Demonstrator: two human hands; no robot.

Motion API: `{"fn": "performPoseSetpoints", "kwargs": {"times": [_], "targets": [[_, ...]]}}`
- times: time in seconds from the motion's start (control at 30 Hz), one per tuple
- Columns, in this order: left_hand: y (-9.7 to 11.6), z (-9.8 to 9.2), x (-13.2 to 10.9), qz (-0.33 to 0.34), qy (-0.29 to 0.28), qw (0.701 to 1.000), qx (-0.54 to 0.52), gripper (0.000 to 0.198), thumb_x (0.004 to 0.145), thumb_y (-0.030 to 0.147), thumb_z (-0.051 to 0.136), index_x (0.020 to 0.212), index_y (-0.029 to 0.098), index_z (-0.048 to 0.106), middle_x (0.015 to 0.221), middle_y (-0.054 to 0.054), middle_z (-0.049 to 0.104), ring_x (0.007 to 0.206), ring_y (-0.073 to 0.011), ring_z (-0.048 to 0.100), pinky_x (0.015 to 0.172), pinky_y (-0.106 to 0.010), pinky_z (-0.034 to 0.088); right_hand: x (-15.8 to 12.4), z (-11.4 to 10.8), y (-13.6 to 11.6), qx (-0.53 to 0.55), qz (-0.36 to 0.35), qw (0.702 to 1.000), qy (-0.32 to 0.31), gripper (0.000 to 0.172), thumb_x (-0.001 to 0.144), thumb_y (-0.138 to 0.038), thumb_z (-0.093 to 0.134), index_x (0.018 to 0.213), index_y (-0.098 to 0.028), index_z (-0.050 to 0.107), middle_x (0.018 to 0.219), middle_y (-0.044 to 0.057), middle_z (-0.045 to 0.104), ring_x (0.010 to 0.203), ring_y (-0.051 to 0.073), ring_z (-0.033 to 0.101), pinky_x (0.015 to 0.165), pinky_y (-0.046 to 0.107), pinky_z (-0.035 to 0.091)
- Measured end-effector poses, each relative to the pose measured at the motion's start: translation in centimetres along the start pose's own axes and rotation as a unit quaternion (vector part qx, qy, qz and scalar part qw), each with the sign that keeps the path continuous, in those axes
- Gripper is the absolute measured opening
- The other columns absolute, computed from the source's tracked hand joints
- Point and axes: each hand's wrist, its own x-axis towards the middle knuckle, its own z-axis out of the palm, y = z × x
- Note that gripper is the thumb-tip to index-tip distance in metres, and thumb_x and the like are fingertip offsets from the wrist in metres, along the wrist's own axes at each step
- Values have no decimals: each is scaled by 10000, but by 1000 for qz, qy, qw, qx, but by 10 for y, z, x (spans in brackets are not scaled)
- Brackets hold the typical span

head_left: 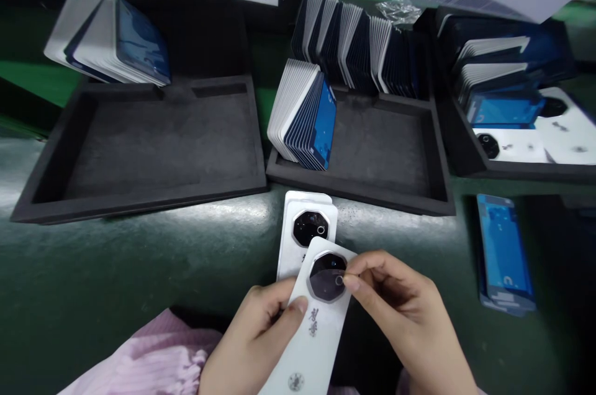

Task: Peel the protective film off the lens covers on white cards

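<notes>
My left hand grips a white phone back cover by its left edge, the thumb lying on its face. The cover is tilted and carries a dark octagonal camera window near its top, dark lettering and a small round emblem. My right hand is closed in a pinch at the right edge of that window. A thin hazy film seems to cover the window's lower part and reach the fingertips; its outline is hard to make out. Behind the held cover, more white covers lie stacked on the table, partly hidden.
A black foam tray stands at left, with a fanned stack of covers behind. The middle tray holds upright blue-filmed covers. Another tray of covers is at right. Blue-filmed panels lie on the green table.
</notes>
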Motion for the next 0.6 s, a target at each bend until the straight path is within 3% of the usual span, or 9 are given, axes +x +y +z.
{"fn": "performPoseSetpoints", "kwargs": {"times": [0.23, 0.4, 0.5, 0.57, 0.6], "targets": [[0, -1, 2, 18, -10, 1000, -3, 384, 1022, 439, 502, 768, 173, 611, 639, 30, 455, 579, -133, 348, 516, -253, 279, 0, 0, 1, -32, -12, 999, 16, 153, 911, -373, 716, 817, -253, 703, 592, -52, 510, 505, 103, 416, 470, 234, 355], [1, -1, 2, 32, -13, 999, 16, 390, 1032, 434, 479, 766, 177, 603, 620, 37, 435, 559, -128, 344, 495, -249, 270, 0, 6, 2, -123, -102, 986, 50, 78, 924, -259, 699, 847, -265, 689, 602, -67, 492, 496, 98, 430, 458, 229, 369], [2, -1, 0, 37, -5, 999, 37, 406, 1036, 456, 473, 770, 179, 601, 619, 34, 446, 551, -127, 356, 488, -246, 269, 3, 7, 5, -219, -179, 949, 143, 71, 897, -219, 730, 936, -270, 698, 757, -42, 558, 510, 79, 452, 473, 225, 405], [2, -1, -1, 30, 0, 999, 27, 420, 1038, 484, 472, 777, 181, 601, 618, 35, 442, 554, -128, 355, 489, -245, 266, 5, 6, 8, -236, -167, 933, 216, 198, 862, -273, 784, 1034, -273, 688, 827, -33, 551, 511, 68, 464, 467, 213, 429], [2, -1, -2, 27, 2, 999, 17, 433, 1034, 508, 479, 781, 180, 607, 616, 36, 435, 556, -129, 351, 491, -246, 264, 6, 5, 9, -212, -145, 940, 225, 248, 862, -309, 789, 1079, -276, 673, 829, -34, 549, 518, 71, 488, 464, 205, 442]]}}
